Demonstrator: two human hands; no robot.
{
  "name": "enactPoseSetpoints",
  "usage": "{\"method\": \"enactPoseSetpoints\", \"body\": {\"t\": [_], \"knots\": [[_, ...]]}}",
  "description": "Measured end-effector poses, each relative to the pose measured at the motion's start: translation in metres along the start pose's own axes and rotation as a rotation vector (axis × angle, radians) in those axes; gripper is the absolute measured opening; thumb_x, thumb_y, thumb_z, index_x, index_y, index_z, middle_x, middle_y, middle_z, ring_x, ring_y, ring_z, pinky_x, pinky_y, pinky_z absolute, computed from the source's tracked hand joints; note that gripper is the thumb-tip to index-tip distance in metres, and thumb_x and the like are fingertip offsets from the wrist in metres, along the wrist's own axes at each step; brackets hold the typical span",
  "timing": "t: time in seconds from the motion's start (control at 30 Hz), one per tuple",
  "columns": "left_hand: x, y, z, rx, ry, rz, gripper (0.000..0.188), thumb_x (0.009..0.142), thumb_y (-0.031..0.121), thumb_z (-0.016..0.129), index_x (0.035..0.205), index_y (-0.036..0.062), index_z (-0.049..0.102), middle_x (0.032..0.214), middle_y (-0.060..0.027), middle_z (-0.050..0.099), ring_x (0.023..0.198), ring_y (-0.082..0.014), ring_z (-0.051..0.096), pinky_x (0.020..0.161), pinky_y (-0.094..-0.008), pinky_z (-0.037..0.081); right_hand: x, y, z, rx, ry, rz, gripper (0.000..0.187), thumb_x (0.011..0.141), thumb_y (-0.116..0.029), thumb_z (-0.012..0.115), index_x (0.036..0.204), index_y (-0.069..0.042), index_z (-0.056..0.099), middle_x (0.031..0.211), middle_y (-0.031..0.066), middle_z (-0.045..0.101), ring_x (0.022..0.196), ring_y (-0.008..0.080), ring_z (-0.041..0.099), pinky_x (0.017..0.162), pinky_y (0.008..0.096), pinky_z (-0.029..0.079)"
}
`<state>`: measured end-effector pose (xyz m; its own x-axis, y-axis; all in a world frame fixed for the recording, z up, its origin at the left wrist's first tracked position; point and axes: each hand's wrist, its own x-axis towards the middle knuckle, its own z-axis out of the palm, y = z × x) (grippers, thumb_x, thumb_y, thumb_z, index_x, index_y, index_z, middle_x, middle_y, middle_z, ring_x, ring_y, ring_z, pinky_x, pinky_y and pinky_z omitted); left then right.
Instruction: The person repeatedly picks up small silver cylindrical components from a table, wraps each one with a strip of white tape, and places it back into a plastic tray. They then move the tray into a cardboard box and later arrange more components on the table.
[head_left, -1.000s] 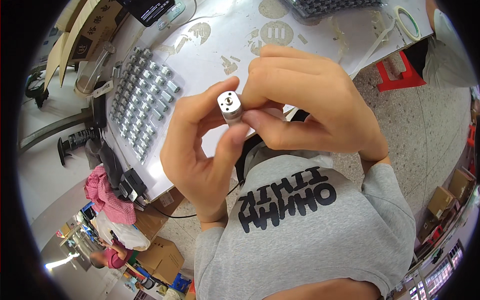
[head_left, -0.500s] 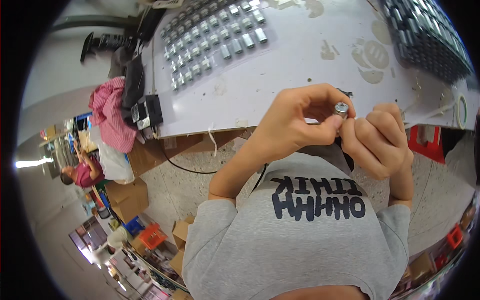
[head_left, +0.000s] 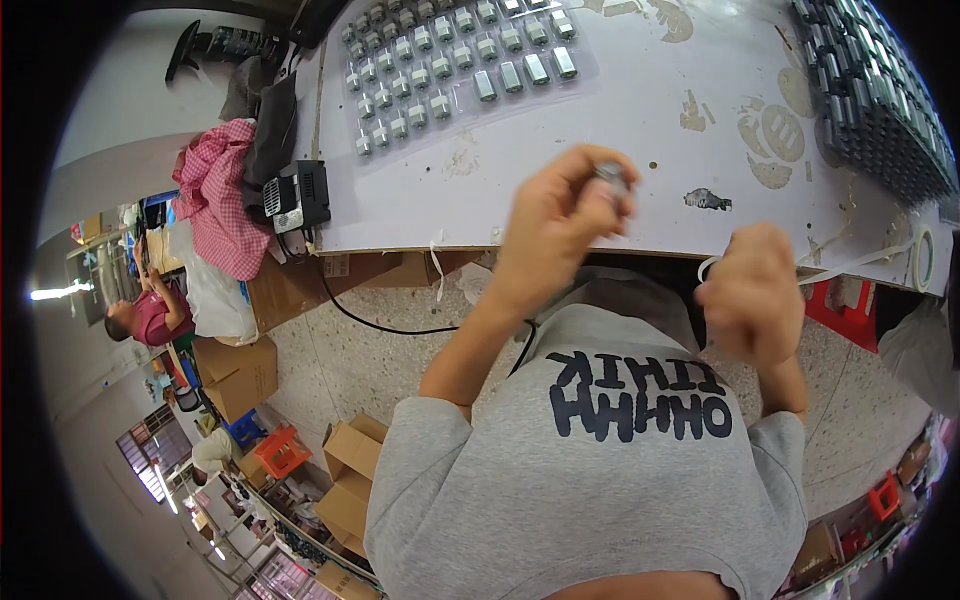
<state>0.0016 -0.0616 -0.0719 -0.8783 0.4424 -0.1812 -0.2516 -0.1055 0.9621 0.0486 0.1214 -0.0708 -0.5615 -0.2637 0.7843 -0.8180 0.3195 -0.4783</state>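
My left hand [head_left: 568, 205] is raised over the front part of the table, its thumb and fingers closed on a small silver cylindrical motor [head_left: 610, 178]. Lower and to the right, by the table's front edge, my right hand [head_left: 755, 295] is curled up and smeared by motion. Beside its fingers shows a white loop [head_left: 707, 268]; whether the hand grips it I cannot tell. A clear plastic tray [head_left: 450, 112] at the far left bears rows of similar small metal motors [head_left: 485, 85], many with whitish bands.
A tall dense stack of metal cylinders [head_left: 880, 110] stands at the right. Near it lie a tape roll [head_left: 922, 258] and a white strip [head_left: 858, 262]. A black box-shaped device [head_left: 297, 197] and checked cloth [head_left: 215, 200] sit left. A person [head_left: 150, 312] is farther off.
My hands have parted: the left moved up and left with the motor, the right stayed low near the table edge. A dark patch on the table has come into full view between them.
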Motion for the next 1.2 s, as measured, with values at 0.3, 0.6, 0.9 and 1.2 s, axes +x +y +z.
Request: {"method": "enactPoseSetpoints", "body": {"t": [0.3, 0.6, 0.9, 1.2], "knots": [[0.009, 0.015, -0.075, 0.593, 0.294, 0.205, 0.024, 0.092, 0.015, 0.038, 0.104, -0.0016, 0.05, 0.089, -0.0073, 0.059, 0.081, -0.0118, 0.057, 0.069, -0.0229, 0.045, -0.014, -0.024, -0.005, 0.802, 0.569, 0.712, 0.011, 0.09, -0.01, 0.039, 0.091, 0.0, 0.044, 0.065, 0.0061, 0.043, 0.054, 0.0088, 0.039, 0.046, 0.0217, 0.032], [0.025, 0.022, -0.114, 0.994, 0.345, 0.249, 0.026, 0.086, 0.012, 0.049, 0.106, -0.0033, 0.045, 0.101, -0.0124, 0.06, 0.083, -0.0194, 0.061, 0.071, -0.0275, 0.047, -0.022, -0.064, -0.047, 0.156, 0.35, 0.333, 0.03, 0.083, 0.003, 0.043, 0.114, 0.001, 0.043, 0.06, 0.0117, 0.052, 0.042, 0.0084, 0.033, 0.037, 0.0203, 0.028], [0.042, 0.015, -0.125, 1.045, 0.316, 0.474, 0.017, 0.074, 0.008, 0.062, 0.091, 0.0053, 0.061, 0.087, -0.0057, 0.058, 0.078, -0.0167, 0.056, 0.067, -0.0282, 0.044, -0.016, -0.072, -0.065, 0.355, 0.071, 0.391, 0.057, 0.082, 0.001, 0.043, 0.128, 0.008, 0.01, 0.073, 0.016, 0.058, 0.041, 0.0101, 0.047, 0.038, 0.0187, 0.038], [0.038, 0.009, -0.114, 1.478, 0.347, 0.59, 0.016, 0.072, 0.008, 0.063, 0.088, 0.0076, 0.061, 0.083, -0.0059, 0.055, 0.077, -0.0204, 0.052, 0.065, -0.031, 0.043, -0.019, -0.058, -0.044, 0.821, 0.282, 0.484, 0.017, 0.081, 0.003, 0.046, 0.096, 0.002, 0.038, 0.087, 0.0257, 0.055, 0.061, 0.0159, 0.059, 0.053, 0.0177, 0.05]]}}
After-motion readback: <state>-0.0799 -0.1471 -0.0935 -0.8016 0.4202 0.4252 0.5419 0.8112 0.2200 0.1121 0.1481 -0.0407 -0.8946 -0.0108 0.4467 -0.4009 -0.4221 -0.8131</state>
